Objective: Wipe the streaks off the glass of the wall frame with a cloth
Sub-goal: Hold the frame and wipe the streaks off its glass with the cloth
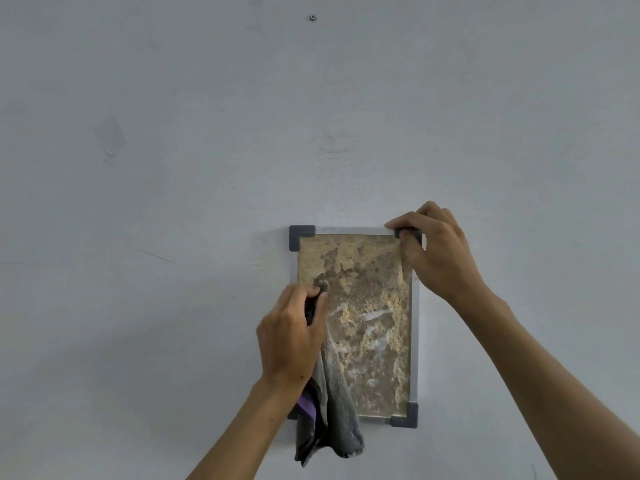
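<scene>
Grey painted wall (173, 202) fills the view, one screw (312, 18) high up; the frame (415, 341) hangs low, glass (367, 289) streaked. Left hand (291, 337) grips the cloth (332, 410) against the glass, right hand (436, 251) pinches the top right corner

The left hand (289, 336) and hanging cloth (329, 420) hide the frame (415, 341)'s lower-left corner; the right hand (434, 252) covers most of its upper-right corner. Both forearms run off the bottom edge.

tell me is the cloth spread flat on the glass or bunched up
Bunched: the left hand grips the cloth in a wad against the glass, the rest hanging in folds.
</scene>
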A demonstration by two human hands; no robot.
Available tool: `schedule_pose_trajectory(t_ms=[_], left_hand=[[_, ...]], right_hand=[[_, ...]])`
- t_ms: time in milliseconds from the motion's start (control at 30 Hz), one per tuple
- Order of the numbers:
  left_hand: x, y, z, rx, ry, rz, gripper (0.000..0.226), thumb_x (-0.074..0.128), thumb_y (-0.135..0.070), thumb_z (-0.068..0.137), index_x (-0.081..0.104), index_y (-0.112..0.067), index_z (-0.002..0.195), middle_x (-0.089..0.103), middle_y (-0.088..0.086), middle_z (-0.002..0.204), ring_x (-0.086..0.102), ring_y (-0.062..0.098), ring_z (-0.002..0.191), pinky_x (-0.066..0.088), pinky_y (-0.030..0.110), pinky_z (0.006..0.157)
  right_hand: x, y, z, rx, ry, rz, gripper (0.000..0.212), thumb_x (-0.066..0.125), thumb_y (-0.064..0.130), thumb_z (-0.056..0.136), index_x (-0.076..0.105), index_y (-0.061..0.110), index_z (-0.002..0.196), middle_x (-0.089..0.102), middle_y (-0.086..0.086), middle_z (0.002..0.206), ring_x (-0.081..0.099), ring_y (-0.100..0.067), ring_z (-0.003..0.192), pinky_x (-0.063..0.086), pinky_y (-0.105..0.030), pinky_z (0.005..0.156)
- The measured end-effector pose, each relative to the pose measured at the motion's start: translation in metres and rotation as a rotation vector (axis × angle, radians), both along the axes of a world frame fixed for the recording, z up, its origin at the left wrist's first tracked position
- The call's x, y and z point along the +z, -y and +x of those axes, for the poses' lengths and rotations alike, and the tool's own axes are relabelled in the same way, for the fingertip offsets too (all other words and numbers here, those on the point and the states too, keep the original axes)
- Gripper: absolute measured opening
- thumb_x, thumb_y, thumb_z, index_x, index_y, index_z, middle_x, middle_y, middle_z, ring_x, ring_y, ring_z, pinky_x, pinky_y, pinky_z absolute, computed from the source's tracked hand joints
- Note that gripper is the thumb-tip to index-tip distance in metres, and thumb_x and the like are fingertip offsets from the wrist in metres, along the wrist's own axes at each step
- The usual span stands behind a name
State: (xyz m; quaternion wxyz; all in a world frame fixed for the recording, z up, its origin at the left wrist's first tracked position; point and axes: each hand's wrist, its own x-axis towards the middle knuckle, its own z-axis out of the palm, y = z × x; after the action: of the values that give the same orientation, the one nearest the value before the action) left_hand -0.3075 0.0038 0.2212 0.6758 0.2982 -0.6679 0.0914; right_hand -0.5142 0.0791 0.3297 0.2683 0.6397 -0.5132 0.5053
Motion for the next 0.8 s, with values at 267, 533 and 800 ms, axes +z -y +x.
schedule_pose_trajectory(t_ms=[267, 533, 800], left_hand=[[-0.007, 0.0, -0.012, -0.028, 0.038, -0.038, 0.01, 0.074, -0.022, 0.093, 0.071, -0.014, 0.09, 0.07, -0.007, 0.084, 0.063, 0.006, 0.06, 0.054, 0.026, 0.049], [0.048, 0.013, 0.01, -0.014, 0.201, -0.188, 0.012, 0.075, -0.028, 0.091, 0.076, -0.017, 0.095, 0.068, -0.01, 0.09, 0.061, 0.006, 0.064, 0.052, 0.023, 0.05], [0.043, 0.015, 0.023, -0.064, 0.647, -0.243, 0.018, 0.067, -0.032, 0.096, 0.078, -0.019, 0.096, 0.072, -0.008, 0.098, 0.065, 0.004, 0.063, 0.055, 0.02, 0.054]], right_hand=[[0.001, 0.0, 0.001, -0.006, 0.001, 0.013, 0.03, 0.053, 0.002, 0.1, 0.076, 0.018, 0.109, 0.056, 0.004, 0.096, 0.049, -0.017, 0.1, 0.029, 0.002, 0.083], [0.001, 0.0, 0.001, 0.0, 0.002, 0.016, 0.029, 0.053, 0.003, 0.101, 0.076, 0.018, 0.11, 0.057, 0.002, 0.097, 0.05, -0.018, 0.102, 0.031, 0.0, 0.084], [0.001, -0.001, 0.0, -0.002, 0.006, 0.02, 0.029, 0.053, 0.002, 0.101, 0.077, 0.018, 0.11, 0.056, 0.002, 0.097, 0.05, -0.019, 0.103, 0.031, 0.0, 0.084]])
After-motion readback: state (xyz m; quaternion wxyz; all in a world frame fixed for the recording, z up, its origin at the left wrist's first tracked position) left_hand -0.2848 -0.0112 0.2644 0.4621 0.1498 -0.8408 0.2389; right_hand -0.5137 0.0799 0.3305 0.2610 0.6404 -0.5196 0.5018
